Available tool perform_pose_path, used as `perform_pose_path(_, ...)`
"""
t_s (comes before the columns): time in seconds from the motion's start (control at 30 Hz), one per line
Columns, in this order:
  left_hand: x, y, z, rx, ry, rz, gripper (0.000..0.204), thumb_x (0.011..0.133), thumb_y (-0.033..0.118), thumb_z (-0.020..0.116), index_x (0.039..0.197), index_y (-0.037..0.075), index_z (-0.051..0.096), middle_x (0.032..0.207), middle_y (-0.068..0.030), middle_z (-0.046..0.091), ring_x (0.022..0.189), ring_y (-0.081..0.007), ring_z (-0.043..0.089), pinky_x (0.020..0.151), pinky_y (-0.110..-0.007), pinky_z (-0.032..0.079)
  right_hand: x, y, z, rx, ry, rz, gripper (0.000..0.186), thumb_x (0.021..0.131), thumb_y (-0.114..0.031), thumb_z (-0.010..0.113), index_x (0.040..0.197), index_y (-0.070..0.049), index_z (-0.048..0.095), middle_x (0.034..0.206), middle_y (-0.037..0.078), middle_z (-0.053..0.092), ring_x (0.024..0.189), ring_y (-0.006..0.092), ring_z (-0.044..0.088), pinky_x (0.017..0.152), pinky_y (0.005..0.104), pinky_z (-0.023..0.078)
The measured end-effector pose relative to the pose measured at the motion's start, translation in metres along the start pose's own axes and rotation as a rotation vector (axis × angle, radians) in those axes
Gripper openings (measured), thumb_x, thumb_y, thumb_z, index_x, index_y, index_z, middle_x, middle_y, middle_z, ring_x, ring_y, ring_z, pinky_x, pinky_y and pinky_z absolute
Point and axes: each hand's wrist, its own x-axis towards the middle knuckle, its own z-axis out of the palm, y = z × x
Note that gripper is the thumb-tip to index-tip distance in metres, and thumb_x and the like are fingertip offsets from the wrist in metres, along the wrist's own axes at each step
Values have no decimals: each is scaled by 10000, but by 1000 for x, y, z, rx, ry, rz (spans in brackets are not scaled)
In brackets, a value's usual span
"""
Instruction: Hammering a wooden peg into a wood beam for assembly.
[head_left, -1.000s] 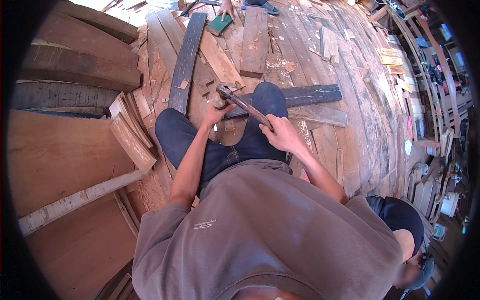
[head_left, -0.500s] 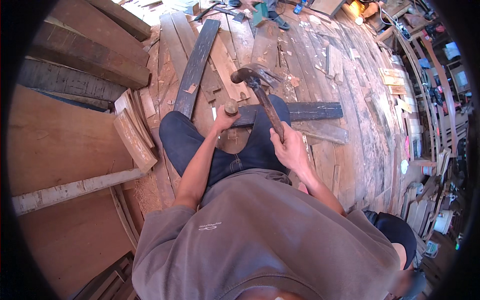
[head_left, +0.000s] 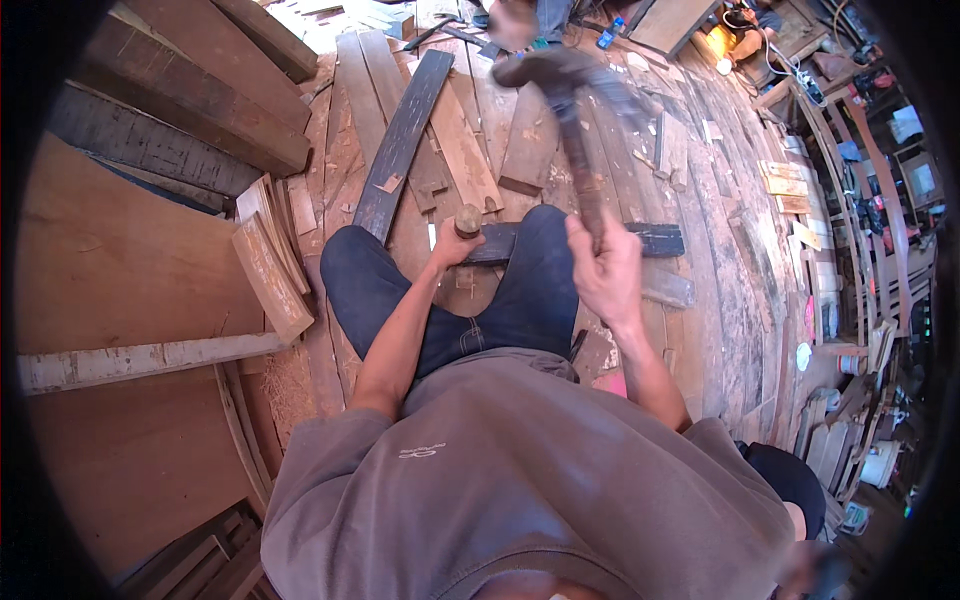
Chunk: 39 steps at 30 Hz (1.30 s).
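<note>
My left hand is closed around what looks like a chisel, held upright; only the round wooden end of its handle shows, and the blade is hidden. It stands over a dark-faced board lying crosswise at my knees, partly covered by my right leg. In my right hand is a claw hammer, gripped by its wooden handle. The hammer's head is raised beyond my knees, smeared by motion and well apart from the chisel.
A long dark board lies on the plank floor beyond my left knee, near a paler notched board. Thick timbers and a brown panel stand at left. Another person's legs show at the far edge. Cluttered shelving lines the right.
My right hand has swung the hammer up, away from the chisel and a little to the right. The left hand keeps its grip on the chisel in nearly the same place.
</note>
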Motion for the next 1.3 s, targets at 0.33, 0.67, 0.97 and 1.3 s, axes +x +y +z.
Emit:
perform_pose_path(0.33, -23, -11, 15, -60, -10, -35, 378, 631, 84, 774, 972, 23, 623, 877, -70, 650, 861, -174, 616, 790, -344, 488, -48, 112, 62, -188, -183, 133, 223, 834, -151, 572, 807, 69, 545, 737, 315, 579, 778, 491, 574, 656, 522, 454)
perform_pose_path(0.67, -2, 14, -29, -299, 200, -75, 199, 712, -31, 683, 854, 56, 573, 791, 3, 581, 732, -110, 576, 670, -263, 474, -25, 91, 9, -4, -26, 181, 252, 869, -175, 579, 712, 6, 501, 515, 76, 394, 487, 157, 406, 482, 352, 331)
perform_pose_path(0.97, 4, 43, -42, -203, 34, 55, 179, 700, -58, 637, 789, 66, 544, 770, 8, 535, 738, -104, 535, 676, -256, 447, -35, 103, 11, -48, -72, 235, 247, 856, -186, 591, 729, 14, 525, 526, 108, 430, 483, 196, 434, 496, 369, 348)
perform_pose_path(1.3, -8, 16, -17, -207, 0, -57, 104, 691, -27, 639, 724, 38, 565, 684, 10, 548, 656, -99, 531, 599, -261, 429, -41, 103, 24, -26, -161, 283, 302, 870, -183, 587, 675, 0, 447, 522, 23, 346, 504, 109, 357, 475, 329, 289)
